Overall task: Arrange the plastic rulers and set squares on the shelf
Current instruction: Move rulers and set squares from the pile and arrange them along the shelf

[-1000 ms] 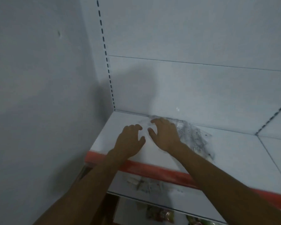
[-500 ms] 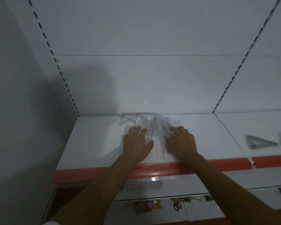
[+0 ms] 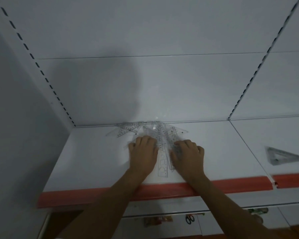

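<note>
A fanned pile of clear plastic rulers and set squares [image 3: 155, 133] lies on the white shelf [image 3: 93, 157] against the back panel. One clear ruler [image 3: 163, 165] points toward the red front strip [image 3: 162, 190] between my hands. My left hand [image 3: 143, 154] rests palm down on the pile's left side, its fingers bent at the knuckles. On the pile's right side lies my right hand [image 3: 189, 155], fingers curled down over the plastic. Whether either hand pinches a piece is hidden under the fingers.
A lone clear set square [image 3: 280, 155] lies on the neighbouring shelf section at the right. Slotted uprights [image 3: 245, 83] run up the back panel. The side wall closes the left end. Below, a lower shelf holds scissors [image 3: 189, 219] and small packets.
The view has swung right and nearer since a second ago. Both hands slid from the shelf's left part onto the fanned pile, and in the last half second moved slightly further up it.
</note>
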The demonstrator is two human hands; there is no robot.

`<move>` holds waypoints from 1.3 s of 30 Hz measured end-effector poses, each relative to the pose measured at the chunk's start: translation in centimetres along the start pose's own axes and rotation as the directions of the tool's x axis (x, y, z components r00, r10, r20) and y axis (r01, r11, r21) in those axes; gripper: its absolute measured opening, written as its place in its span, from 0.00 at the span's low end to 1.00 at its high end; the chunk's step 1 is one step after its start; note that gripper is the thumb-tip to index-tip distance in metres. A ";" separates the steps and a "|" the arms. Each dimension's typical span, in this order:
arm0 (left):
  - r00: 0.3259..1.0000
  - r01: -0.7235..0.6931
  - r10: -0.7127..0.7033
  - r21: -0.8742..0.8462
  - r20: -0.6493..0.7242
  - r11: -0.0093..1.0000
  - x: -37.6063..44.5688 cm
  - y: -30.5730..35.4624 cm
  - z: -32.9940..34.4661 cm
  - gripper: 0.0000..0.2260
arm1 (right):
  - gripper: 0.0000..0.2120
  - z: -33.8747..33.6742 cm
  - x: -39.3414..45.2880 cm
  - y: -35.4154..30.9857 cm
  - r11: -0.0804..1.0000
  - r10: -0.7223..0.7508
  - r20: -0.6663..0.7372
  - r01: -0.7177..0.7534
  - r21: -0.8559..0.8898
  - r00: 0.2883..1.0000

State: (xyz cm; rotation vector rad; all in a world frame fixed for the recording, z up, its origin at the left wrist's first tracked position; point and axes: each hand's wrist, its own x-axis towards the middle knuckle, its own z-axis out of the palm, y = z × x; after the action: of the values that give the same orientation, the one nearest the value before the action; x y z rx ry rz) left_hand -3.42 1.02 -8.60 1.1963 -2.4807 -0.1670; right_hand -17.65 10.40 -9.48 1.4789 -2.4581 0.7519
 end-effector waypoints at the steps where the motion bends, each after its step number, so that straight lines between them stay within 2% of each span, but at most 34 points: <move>1: 0.999 -0.018 0.018 0.010 -0.028 1.000 0.0 0.0 0.2 0.10 | 0.13 0.1 0.0 0.0 1.000 -0.009 -0.013 0.009 0.003 1.000; 4: 0.996 -0.026 0.027 0.014 -0.091 1.000 0.0 0.0 0.6 0.10 | 0.13 0.1 0.0 -0.2 0.998 -0.052 -0.033 0.053 0.027 0.998; 8: 0.996 -0.043 0.045 0.023 -0.076 0.999 -0.1 0.2 0.6 0.18 | 0.11 0.1 -0.1 -0.1 0.993 -0.081 -0.019 0.082 0.089 0.997; 12: 0.996 -0.027 0.029 0.025 -0.085 0.999 -0.2 0.1 0.7 0.21 | 0.11 0.0 -0.2 -0.1 0.985 -0.115 -0.033 0.118 0.127 0.993; 16: 0.995 0.041 -0.043 -0.022 -0.089 0.999 -0.2 0.0 1.0 0.19 | 0.08 -0.2 -0.3 -0.1 0.972 -0.157 -0.048 0.163 0.172 0.987; 22: 0.990 -0.013 0.013 -0.002 -0.143 1.000 -0.2 0.0 1.4 0.09 | 0.10 -0.6 -0.4 0.0 0.952 -0.203 -0.066 0.213 0.220 0.977; 26: 0.989 -0.075 0.079 0.032 -0.127 0.997 -0.3 -0.2 1.7 0.03 | 0.08 -0.8 -0.4 -0.1 0.944 -0.119 -0.132 0.153 0.293 0.984; 30: 0.987 -0.055 0.057 0.016 -0.150 0.998 -0.3 -0.3 1.9 0.01 | 0.10 -1.6 -0.3 -0.7 0.916 0.030 -0.151 0.033 0.399 0.988; 33: 0.968 -0.078 0.082 0.026 -0.235 0.997 -0.4 -0.3 2.0 0.02 | 0.16 -1.8 -0.4 -0.8 0.901 0.090 -0.152 -0.015 0.434 0.984; 37: 0.964 -0.066 0.057 -0.023 -0.261 0.998 -0.5 0.0 1.6 0.08 | 0.09 -1.7 -0.5 -1.0 0.881 0.194 -0.099 -0.129 0.454 0.976; 39: 0.968 -0.063 0.051 -0.043 -0.245 0.997 -0.6 0.0 1.5 0.10 | 0.10 -1.8 -0.4 -1.3 0.888 0.188 -0.100 -0.126 0.443 0.977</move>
State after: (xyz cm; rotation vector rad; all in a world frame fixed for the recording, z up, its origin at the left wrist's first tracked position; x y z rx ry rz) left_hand -3.65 1.44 -10.11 1.0549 -2.2793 -0.0618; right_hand -16.53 11.13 -7.71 1.2982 -2.4256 1.4670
